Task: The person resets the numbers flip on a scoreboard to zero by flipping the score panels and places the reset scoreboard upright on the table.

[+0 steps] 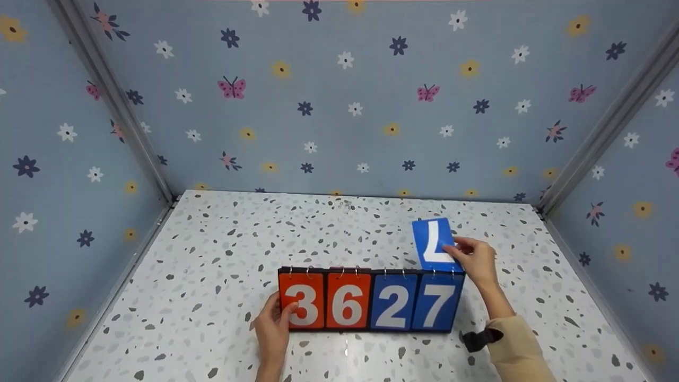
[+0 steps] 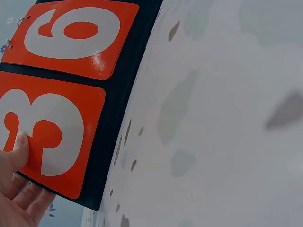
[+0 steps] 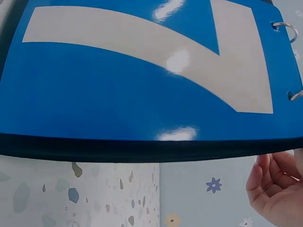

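A black flip scoreboard [image 1: 371,301] stands on the table, its cards reading 3, 6, 2 and 7. My left hand [image 1: 271,326] grips its left end, with the thumb on the orange 3 card [image 2: 61,127] and the fingers behind the board. Above the top edge, my right hand [image 1: 479,262] pinches a blue card [image 1: 424,239] turned up over the rings, its 7 upside down. Below it hangs the front blue 7 card [image 3: 118,104]. In the right wrist view the board hides what the right fingers hold.
The speckled table [image 1: 212,239] runs back to a flower-patterned wall [image 1: 345,85], with matching side walls joined at grey corner posts [image 1: 116,106]. Metal rings [image 3: 286,28] join the cards to the board's top edge. A black strap [image 1: 480,339] circles the right sleeve.
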Demonstrator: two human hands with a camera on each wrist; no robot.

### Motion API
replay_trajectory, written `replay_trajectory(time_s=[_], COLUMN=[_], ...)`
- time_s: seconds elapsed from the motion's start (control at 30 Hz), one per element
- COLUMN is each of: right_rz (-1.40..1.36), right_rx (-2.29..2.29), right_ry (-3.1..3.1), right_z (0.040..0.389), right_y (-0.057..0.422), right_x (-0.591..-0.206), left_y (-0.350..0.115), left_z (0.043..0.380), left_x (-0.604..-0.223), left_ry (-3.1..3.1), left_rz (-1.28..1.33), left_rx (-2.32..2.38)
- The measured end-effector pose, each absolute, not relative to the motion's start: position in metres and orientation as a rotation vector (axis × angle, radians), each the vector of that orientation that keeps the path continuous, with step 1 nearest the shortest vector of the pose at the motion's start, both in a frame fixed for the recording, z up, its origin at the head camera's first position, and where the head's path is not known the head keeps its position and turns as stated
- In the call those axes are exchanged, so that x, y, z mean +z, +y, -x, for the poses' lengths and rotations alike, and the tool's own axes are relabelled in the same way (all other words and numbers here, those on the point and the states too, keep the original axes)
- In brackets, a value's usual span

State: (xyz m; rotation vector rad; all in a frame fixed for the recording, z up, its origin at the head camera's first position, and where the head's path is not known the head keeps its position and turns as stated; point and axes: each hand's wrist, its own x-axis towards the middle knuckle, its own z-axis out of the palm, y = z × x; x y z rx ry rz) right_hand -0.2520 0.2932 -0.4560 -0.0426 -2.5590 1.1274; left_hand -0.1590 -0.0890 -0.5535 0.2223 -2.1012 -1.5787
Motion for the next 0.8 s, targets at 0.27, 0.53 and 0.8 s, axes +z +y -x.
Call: replay_trajectory(time_s=[0.27,0.53,0.8], right_rz=[-0.02,-0.002,-0.018], right_rx=[1.144,1.226,1.355], right_ry=[-2.532,-2.284,-2.006], right_z=[0.241,0.217,0.189], right_y=[0.3,0.296,0.287], right_x=[-0.456,-0.459,-0.473], left_y=[-0.089,-0.089,-0.089], left_z=[0.16,0.161,0.161], left_x=[-0.554,-0.557,-0.556], left_ry=[-2.104,-2.083,-2.085], left_rz=[-0.229,-0.189,-0.186], left_rx=[-1.581,-1.563,-1.523])
